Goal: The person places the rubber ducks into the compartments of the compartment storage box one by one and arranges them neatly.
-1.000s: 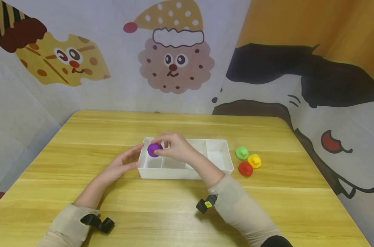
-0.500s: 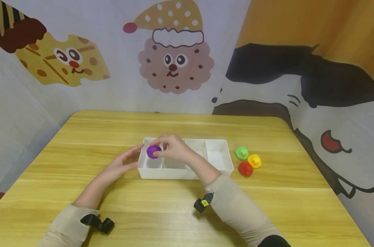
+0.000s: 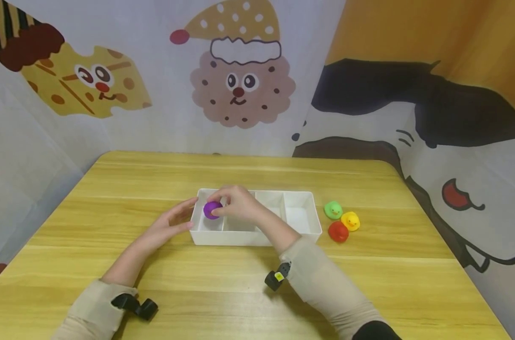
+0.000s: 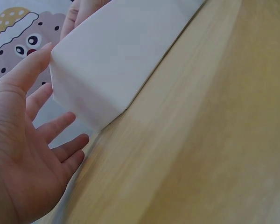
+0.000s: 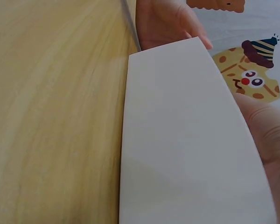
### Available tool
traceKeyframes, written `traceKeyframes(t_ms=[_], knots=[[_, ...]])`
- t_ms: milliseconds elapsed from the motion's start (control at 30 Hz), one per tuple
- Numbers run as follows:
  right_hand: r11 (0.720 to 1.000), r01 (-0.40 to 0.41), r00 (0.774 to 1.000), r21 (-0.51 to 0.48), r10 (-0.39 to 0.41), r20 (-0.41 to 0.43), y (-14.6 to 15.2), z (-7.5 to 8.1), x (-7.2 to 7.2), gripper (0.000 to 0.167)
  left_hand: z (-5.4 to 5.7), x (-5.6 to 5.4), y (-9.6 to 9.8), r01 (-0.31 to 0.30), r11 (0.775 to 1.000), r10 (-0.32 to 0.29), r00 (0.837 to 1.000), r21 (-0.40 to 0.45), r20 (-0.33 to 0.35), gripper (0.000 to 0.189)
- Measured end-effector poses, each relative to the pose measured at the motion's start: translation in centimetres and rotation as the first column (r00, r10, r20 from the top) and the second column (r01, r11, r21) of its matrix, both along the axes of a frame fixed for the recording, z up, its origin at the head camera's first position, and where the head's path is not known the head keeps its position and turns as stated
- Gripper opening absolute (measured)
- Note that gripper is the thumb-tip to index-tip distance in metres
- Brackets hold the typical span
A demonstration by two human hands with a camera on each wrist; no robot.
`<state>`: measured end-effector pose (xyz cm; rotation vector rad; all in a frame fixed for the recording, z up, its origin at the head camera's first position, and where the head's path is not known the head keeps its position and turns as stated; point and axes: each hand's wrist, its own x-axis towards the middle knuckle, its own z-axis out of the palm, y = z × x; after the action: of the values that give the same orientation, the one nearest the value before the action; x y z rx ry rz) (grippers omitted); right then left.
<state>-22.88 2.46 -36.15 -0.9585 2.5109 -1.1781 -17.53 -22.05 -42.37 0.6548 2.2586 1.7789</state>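
In the head view my right hand reaches over the white divided box and pinches a round purple toy between thumb and fingers. The toy sits within the outline of the leftmost compartment. My left hand spans the short left end of the box, thumb near the front corner and fingertips near the back one. The left wrist view shows that hand with its fingers spread and fairly straight, thumb and forefinger at the box wall. In the right wrist view the box wall hides most of the right hand.
Right of the box, green, yellow and red toy ducks stand in a cluster on the wooden table. Dividers split the box into several compartments. Behind the table hangs a cartoon-printed cloth.
The purple toy has shifted slightly down in the leftmost compartment, still pinched by my right hand, and the right wrist has edged left. My left hand and the ducks have stayed put.
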Motion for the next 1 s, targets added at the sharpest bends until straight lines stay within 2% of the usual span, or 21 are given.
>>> traceKeyframes(t_ms=[367, 667, 1000], knots=[[0.997, 0.024, 1.0, 0.071, -0.025, 0.008, -0.4, -0.2, -0.4, 0.032, 0.2, -0.1, 0.0, 0.004, 1.0, -0.004, 1.0, 0.0, 0.0, 0.06], [0.994, 0.006, 0.999, 0.107, -0.011, 0.047, -0.9, -0.5, -0.5, 0.031, 0.1, -0.2, 0.0, 0.008, 1.0, -0.008, 1.0, 0.004, 0.002, 0.061], [0.986, 0.006, 0.999, 0.165, -0.014, 0.046, -1.3, -0.6, -0.7, 0.028, 0.0, -0.1, 0.0, 0.01, 1.0, -0.01, 1.0, 0.009, 0.005, 0.061]])
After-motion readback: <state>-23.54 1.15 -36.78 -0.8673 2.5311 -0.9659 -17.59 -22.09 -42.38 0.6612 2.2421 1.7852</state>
